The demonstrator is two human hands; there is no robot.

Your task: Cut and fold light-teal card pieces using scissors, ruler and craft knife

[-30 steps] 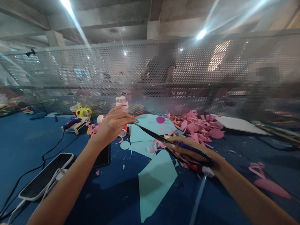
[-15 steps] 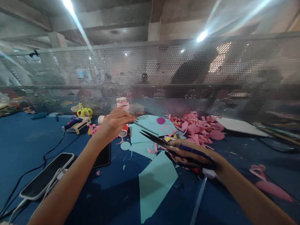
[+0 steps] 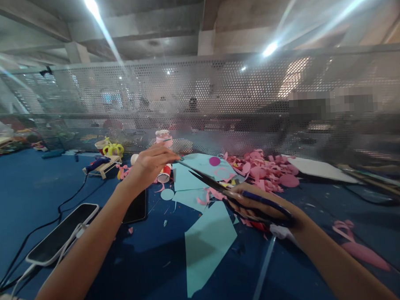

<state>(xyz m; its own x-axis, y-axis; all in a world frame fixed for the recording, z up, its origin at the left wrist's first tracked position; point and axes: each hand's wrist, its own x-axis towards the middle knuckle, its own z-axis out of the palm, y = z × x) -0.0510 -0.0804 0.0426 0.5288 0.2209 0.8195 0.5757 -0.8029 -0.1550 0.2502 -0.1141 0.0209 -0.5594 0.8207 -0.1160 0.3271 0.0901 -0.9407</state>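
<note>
Head view: the left hand pinches the far-left end of a thin greenish piece, paper-like, seen edge-on — a mint sheet lies nearer on the table — and scissors, gripped in the right hand, point leftward toward the piece.

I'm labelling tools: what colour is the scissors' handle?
The scissors' handle is dark blue, best seen in the head view.
</note>
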